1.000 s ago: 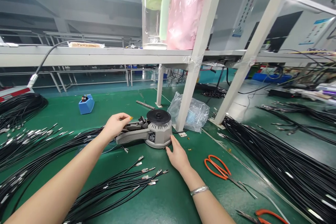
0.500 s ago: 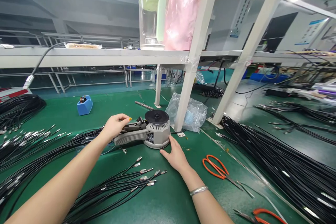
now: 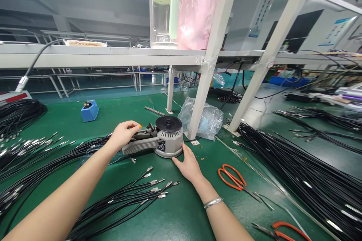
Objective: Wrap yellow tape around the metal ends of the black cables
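Note:
A grey tape dispenser with a black round top [image 3: 169,139] sits on the green table in front of me. Over its left arm, my left hand [image 3: 124,133] is closed in a pinch, with a small amber piece of tape [image 3: 140,126] at the fingertips. My right hand [image 3: 189,162] lies against the dispenser's right side, fingers stretched out and thumb apart near the base's front edge. Black cables with metal connector ends [image 3: 154,188] lie just in front of the dispenser.
Orange-handled scissors [image 3: 233,177] and orange-handled pliers [image 3: 278,230] lie at the right. Thick black cable bundles [image 3: 296,173] flank both sides. A white shelf post [image 3: 199,109] and a clear plastic bag [image 3: 210,120] stand behind the dispenser. A blue holder [image 3: 89,112] is at back left.
The view has shifted slightly. Both hands keep their places at the dispenser, and nothing has visibly been taken or let go.

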`<state>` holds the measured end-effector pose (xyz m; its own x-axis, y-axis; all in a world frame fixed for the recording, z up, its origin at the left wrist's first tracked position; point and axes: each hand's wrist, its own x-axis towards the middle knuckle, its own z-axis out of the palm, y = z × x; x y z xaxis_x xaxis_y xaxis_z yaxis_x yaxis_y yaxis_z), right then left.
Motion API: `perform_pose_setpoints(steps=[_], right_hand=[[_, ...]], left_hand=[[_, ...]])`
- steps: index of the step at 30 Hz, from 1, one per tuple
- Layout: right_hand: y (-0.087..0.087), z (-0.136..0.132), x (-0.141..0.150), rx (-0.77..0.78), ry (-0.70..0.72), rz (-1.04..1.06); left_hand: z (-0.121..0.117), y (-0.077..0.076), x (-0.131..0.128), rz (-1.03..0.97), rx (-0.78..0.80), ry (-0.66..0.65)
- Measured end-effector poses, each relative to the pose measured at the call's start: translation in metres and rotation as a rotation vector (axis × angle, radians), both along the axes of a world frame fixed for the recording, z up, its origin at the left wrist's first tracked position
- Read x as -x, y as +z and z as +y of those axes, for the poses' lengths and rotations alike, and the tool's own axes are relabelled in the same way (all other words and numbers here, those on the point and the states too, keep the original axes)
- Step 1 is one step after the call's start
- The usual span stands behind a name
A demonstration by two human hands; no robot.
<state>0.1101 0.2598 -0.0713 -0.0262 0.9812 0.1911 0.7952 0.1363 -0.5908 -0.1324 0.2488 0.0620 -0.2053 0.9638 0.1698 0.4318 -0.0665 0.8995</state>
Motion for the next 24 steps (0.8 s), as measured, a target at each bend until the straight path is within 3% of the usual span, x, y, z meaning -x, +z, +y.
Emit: perform_pose_setpoints(steps=[13, 24], right_hand=[[-0.004, 0.007, -0.011, 0.0, 0.041, 0.009], [-0.005, -0.004, 0.008, -0.053, -0.03, -0.049]], left_hand=[[0.002, -0.005, 0.003, 0.013, -0.011, -0.023], [-0.001, -0.004, 0.0, 0.028, -0.021, -0.025]])
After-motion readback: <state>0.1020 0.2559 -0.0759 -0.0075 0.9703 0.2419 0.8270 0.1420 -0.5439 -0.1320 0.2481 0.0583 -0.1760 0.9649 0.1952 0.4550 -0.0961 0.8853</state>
